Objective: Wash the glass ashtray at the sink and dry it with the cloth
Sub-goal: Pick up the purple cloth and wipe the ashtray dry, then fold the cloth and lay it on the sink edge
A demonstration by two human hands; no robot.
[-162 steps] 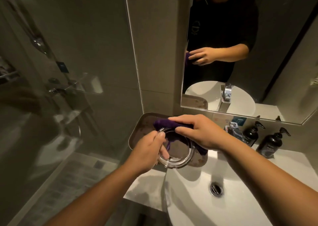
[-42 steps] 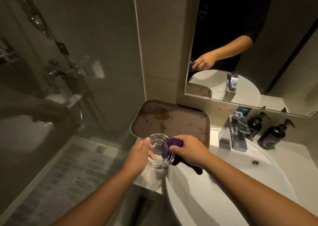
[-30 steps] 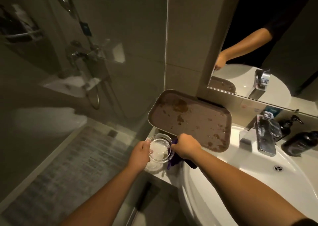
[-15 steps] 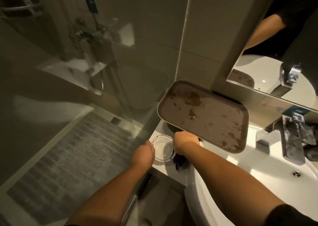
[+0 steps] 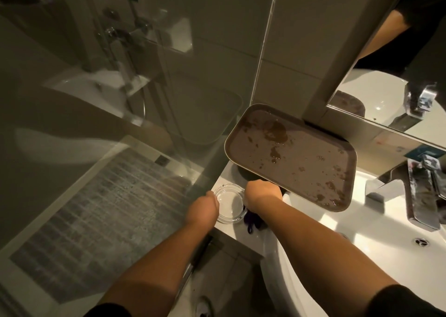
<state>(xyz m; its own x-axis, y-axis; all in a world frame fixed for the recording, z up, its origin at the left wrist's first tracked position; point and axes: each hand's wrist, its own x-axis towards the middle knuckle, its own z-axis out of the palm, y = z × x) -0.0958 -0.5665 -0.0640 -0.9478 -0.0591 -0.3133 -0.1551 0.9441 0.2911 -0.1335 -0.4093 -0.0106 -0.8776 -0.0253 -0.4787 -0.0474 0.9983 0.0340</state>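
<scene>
The clear glass ashtray (image 5: 229,203) rests on the white counter corner left of the sink (image 5: 350,234). My left hand (image 5: 202,209) grips its left rim. My right hand (image 5: 263,193) is at its right side, curled around the purple cloth (image 5: 251,221), of which only a dark bunch shows below the wrist. Whether the right hand also touches the ashtray is hidden by the wrist.
A brown stained tray (image 5: 292,157) lies propped over the counter behind my hands, partly over the sink. The chrome faucet (image 5: 420,196) stands at the right. A glass shower screen (image 5: 169,99) borders the counter's left edge, a grey bath mat (image 5: 91,215) below. The mirror (image 5: 398,75) hangs above.
The ashtray has come down from in front of the tray onto the counter corner, both hands moving with it. My view has swung left and down.
</scene>
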